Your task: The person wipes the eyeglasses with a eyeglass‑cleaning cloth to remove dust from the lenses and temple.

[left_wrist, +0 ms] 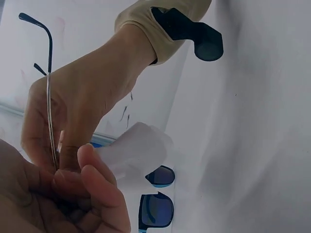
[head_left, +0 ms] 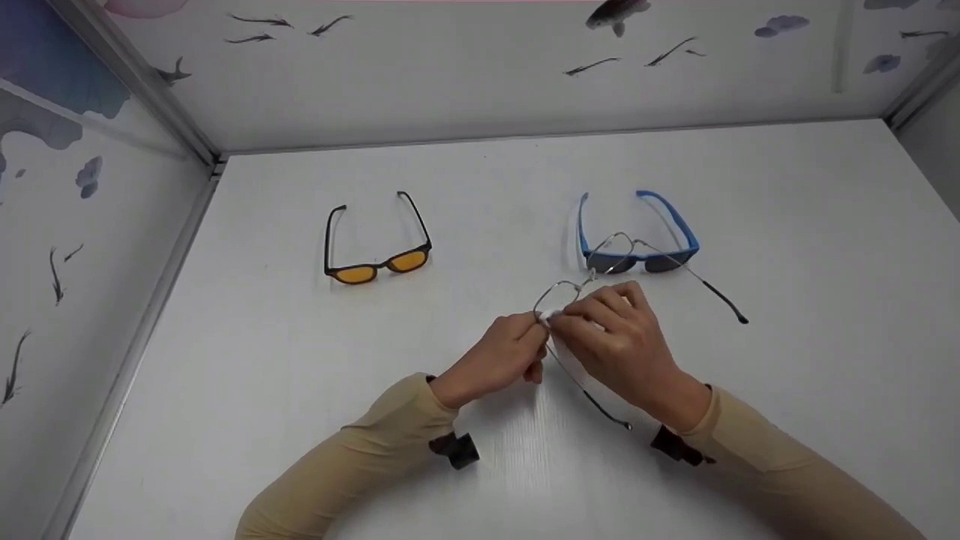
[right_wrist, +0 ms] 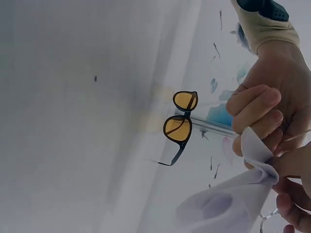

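Note:
A pair of thin metal-rimmed eyeglasses (head_left: 559, 286) is held between both hands over the table, its temples spread open. My left hand (head_left: 502, 349) grips the glasses near one lens, fingers curled; in the left wrist view one slim temple (left_wrist: 50, 104) with a dark tip rises from those fingers. My right hand (head_left: 619, 341) meets it there and pinches a white cloth (right_wrist: 233, 199) against the near lens. Only a small bit of the cloth shows in the head view; its loose part hangs below the hands in the right wrist view. The fingers hide most of that lens.
Blue-framed sunglasses (head_left: 679, 225) stand on the white table (head_left: 247, 360) just beyond the hands, partly overlapped by the metal glasses. Black-framed glasses with orange lenses (head_left: 355, 274) stand further left. Patterned panels (head_left: 465, 82) border the table at the back and left.

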Tool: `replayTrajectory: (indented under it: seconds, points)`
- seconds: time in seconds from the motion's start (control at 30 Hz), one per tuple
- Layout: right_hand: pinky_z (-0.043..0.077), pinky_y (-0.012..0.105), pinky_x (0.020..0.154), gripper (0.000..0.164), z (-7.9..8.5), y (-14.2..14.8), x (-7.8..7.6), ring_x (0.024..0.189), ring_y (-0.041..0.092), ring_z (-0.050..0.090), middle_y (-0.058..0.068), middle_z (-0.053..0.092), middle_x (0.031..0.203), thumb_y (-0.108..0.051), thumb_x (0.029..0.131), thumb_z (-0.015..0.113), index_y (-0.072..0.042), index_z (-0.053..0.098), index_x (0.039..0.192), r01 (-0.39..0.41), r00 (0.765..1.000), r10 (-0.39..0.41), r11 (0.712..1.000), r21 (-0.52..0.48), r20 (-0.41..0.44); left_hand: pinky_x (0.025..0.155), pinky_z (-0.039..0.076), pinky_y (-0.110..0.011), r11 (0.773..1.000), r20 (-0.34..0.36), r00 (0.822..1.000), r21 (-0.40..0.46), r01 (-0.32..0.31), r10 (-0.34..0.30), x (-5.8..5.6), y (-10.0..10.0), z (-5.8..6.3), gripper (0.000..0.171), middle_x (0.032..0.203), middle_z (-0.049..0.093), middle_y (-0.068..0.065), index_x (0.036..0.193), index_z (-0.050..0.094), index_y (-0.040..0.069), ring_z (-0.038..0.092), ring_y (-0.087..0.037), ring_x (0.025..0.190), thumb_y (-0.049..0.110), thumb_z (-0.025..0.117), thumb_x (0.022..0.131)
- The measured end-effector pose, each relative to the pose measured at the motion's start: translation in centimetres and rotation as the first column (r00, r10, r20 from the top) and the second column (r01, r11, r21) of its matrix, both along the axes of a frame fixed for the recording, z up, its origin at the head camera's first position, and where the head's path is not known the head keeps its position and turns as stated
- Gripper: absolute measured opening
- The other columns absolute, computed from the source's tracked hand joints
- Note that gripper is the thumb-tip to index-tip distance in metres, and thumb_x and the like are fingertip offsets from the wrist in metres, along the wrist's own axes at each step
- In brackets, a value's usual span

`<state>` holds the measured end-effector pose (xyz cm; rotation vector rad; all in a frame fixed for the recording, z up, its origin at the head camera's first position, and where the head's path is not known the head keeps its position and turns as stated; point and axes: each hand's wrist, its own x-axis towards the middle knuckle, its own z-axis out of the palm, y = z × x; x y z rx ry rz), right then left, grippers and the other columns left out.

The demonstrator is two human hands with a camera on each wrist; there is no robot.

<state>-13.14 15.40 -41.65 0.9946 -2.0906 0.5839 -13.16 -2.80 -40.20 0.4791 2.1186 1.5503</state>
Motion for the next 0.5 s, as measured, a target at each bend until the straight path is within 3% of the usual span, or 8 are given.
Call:
replayTrajectory:
  seconds: [0.13,0.23,0.33,0.5]
  points:
    - [0.037,0.049,0.068,0.010,0.2,0.4,-0.2,0.071,0.027,0.059,0.009,0.069,0.081,-0.003,0.080,0.075,-0.005,0.074,0.090,0.107,0.991,-0.110,0.993,-0.040,-0.076,0.053,0.044,-0.023,1.000,-0.024,1.000,-0.023,0.019,-0.020,0.0,-0.2,0.1,0.027,0.064,0.052,-0.001,0.080,0.051,0.002,0.055,-0.011,0.052,0.008,0.033,0.100]
    - [0.036,0.050,0.069,0.007,0.5,0.2,-0.3,0.071,0.029,0.058,0.009,0.068,0.081,-0.004,0.084,0.072,-0.006,0.073,0.091,0.119,0.988,-0.125,0.990,-0.071,-0.095,0.051,0.042,-0.021,0.998,-0.036,0.999,-0.057,0.038,-0.040,0.0,-0.1,0.1,0.028,0.065,0.052,0.000,0.083,0.053,0.001,0.055,-0.010,0.052,0.009,0.033,0.100]
    - [0.037,0.049,0.071,0.008,0.6,-0.4,-0.1,0.072,0.027,0.059,0.009,0.068,0.082,-0.002,0.083,0.073,-0.005,0.074,0.091,0.052,0.996,-0.056,0.996,-0.073,-0.062,0.052,0.043,-0.023,0.998,-0.015,0.999,-0.053,0.046,-0.047,0.0,0.0,0.1,0.029,0.064,0.052,0.000,0.085,0.055,0.001,0.055,-0.010,0.051,0.010,0.032,0.102]
    - [0.041,0.042,0.070,0.015,0.5,-0.6,0.3,0.074,0.024,0.060,0.008,0.067,0.083,0.004,0.076,0.077,-0.003,0.074,0.089,-0.059,0.998,0.059,0.998,0.007,0.030,0.054,0.045,-0.028,0.999,0.014,0.999,0.005,0.032,-0.032,0.1,-0.2,0.0,0.030,0.063,0.049,0.000,0.079,0.050,0.003,0.055,-0.012,0.052,0.010,0.033,0.103]
